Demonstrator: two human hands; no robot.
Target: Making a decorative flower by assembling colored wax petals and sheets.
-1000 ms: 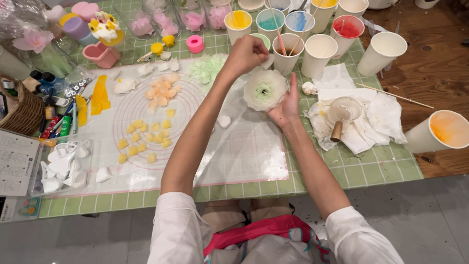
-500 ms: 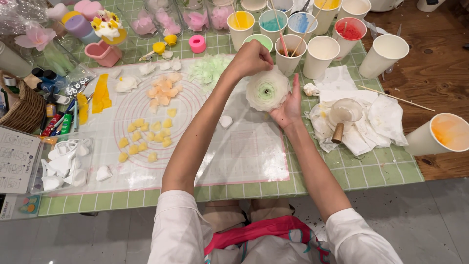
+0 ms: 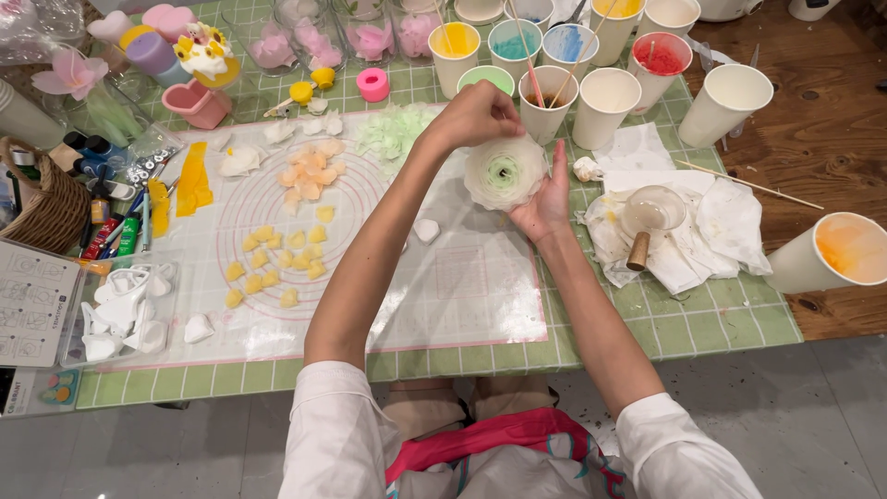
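Two hands busy: right hand (image 3: 545, 199) cupping white-and-green clay flower (image 3: 504, 172) above silicone mat (image 3: 462, 286), left hand (image 3: 476, 115) pinching its top petal. Best pressing gently, keeping outer petals uncrushed.

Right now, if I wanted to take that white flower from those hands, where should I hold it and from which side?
Probably from underneath: cup the back of the white flower, as the right hand does now. Its thin, ruffled petals face up and look easily crushed. The left hand pinches the far rim, so come from the near side.
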